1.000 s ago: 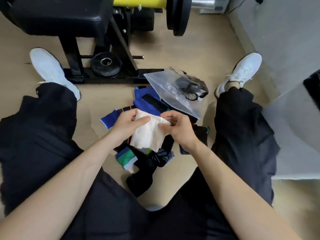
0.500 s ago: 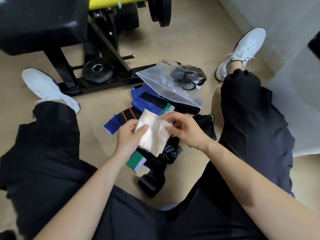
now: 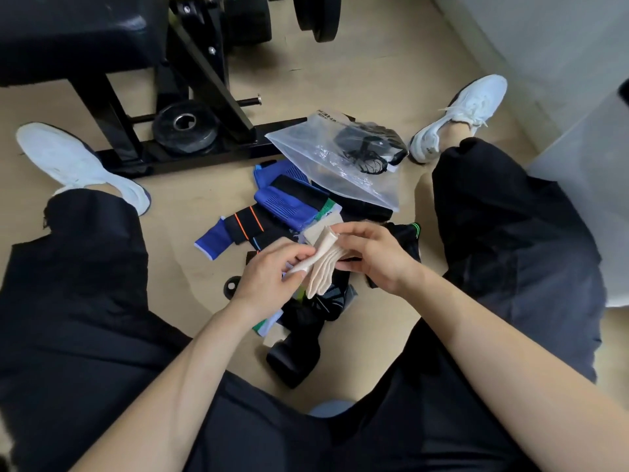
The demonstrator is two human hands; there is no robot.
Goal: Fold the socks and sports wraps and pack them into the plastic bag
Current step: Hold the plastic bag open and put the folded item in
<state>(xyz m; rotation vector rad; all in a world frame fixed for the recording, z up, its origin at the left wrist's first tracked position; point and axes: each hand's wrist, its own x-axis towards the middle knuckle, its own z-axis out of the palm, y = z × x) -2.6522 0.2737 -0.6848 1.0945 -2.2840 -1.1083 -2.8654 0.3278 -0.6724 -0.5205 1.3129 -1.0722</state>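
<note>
Both hands hold one cream sock [image 3: 321, 270] between them. The left hand [image 3: 265, 277] pinches its rolled lower edge and the right hand [image 3: 377, 260] curls round its upper end. Farthest beyond the grip stands a black gym machine frame [image 3: 211, 73]. Nearer, up and to the right, lies the plastic bag [image 3: 343, 175] with a dark item [image 3: 367, 148] inside. I cannot tell where its mouth is. Under and around the grip lies the pile of socks and wraps [image 3: 289, 202], mostly unfolded. Just left of the grip is a small black disc [image 3: 233, 286].

This looks like the folding of one sock, with packing hardly begun. Next, one hand must keep the fold tight while the other opens the bag. Both forearms reach forward, wrists bent inward, palms roughly facing.
</note>
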